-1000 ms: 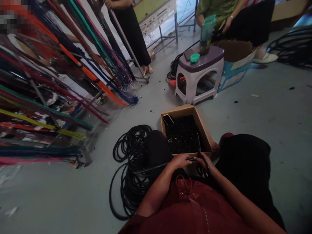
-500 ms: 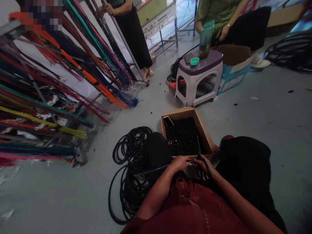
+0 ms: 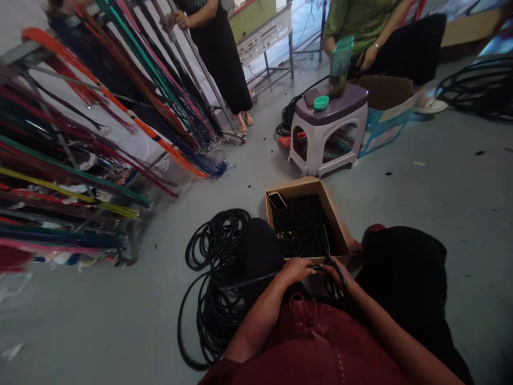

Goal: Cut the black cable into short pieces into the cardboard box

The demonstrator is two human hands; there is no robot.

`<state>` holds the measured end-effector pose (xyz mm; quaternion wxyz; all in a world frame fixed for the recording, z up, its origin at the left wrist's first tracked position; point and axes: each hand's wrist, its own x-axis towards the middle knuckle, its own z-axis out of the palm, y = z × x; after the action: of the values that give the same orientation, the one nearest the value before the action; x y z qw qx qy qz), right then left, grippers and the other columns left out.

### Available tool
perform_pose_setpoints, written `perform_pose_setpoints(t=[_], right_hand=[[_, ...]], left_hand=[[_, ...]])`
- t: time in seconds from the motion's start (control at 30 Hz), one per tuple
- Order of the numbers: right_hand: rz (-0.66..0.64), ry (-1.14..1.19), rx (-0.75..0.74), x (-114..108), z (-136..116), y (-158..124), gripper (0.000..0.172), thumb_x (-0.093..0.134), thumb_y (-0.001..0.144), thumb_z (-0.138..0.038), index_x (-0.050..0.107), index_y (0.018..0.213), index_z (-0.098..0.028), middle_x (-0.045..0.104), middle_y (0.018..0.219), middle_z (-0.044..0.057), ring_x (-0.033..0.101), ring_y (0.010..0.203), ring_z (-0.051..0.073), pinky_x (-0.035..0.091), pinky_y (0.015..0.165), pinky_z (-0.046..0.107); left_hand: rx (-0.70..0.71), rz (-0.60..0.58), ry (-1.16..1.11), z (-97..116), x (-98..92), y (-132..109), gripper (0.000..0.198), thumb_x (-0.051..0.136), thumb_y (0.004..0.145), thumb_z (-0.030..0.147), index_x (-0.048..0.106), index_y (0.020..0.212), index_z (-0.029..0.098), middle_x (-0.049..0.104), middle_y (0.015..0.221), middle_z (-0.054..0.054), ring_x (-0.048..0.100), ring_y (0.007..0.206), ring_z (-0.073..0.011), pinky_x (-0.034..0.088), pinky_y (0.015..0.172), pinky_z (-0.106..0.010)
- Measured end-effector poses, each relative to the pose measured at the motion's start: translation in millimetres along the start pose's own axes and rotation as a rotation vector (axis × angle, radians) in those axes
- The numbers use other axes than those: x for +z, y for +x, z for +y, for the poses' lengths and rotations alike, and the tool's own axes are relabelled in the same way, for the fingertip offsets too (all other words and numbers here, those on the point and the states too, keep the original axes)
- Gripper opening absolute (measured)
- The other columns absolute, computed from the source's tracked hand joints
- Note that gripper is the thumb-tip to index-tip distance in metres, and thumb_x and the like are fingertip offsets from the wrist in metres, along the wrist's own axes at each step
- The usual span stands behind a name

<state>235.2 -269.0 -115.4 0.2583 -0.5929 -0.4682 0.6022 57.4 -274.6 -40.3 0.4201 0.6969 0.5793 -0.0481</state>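
Head: box [image 3: 297, 187] holds black pieces [image 3: 302, 223], phone [image 3: 277, 201]; left hand [image 3: 295, 269] grips cord [image 3: 253, 280], right hand [image 3: 345, 271] scissors [image 3: 328, 258].

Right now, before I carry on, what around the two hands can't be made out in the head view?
All in the head view:
Left hand: its back hides most of its grip on the black tube.
Right hand: it covers part of the scissors; whether they touch the tube is too small and dark to tell.
Black pieces in the box: too small and dark to tell apart.
Coil: edge lost against the dark leg.
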Motion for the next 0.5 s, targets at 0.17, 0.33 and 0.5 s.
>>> perform_pose_setpoints(t=[0.17, 0.33, 0.5], right_hand=[[-0.006, 0.037, 0.013, -0.6, -0.5, 2.2, 0.046, 0.057, 0.056, -0.048, 0.053, 0.092, -0.019, 0.060, 0.062, 0.000, 0.058, 0.056, 0.018, 0.045, 0.055, 0.030], [-0.024, 0.048, 0.030, -0.8, 3.1, 3.8, 0.046, 0.057, 0.059, -0.048, 0.052, 0.095, -0.020, 0.059, 0.061, -0.001, 0.057, 0.055, 0.018, 0.045, 0.053, 0.030], [-0.029, 0.023, 0.020, -2.0, 3.9, 4.0, 0.045, 0.057, 0.060, -0.047, 0.052, 0.095, -0.020, 0.057, 0.058, -0.002, 0.056, 0.055, 0.017, 0.044, 0.053, 0.029]], left_hand=[[-0.007, 0.030, 0.009, -0.6, 1.9, -0.8, 0.039, 0.046, 0.086, 0.041, 0.061, 0.121, 0.030, 0.067, 0.116, -0.003, 0.061, 0.105, -0.0218, 0.046, 0.083, -0.028], [-0.019, 0.035, 0.014, -1.1, 2.4, -0.8, 0.039, 0.047, 0.085, 0.037, 0.059, 0.122, 0.030, 0.067, 0.115, -0.003, 0.061, 0.104, -0.0212, 0.046, 0.084, -0.028], [-0.035, 0.036, 0.002, -1.5, 2.9, 0.3, 0.038, 0.048, 0.085, 0.039, 0.062, 0.118, 0.026, 0.068, 0.111, -0.006, 0.062, 0.102, -0.0231, 0.047, 0.083, -0.030]])
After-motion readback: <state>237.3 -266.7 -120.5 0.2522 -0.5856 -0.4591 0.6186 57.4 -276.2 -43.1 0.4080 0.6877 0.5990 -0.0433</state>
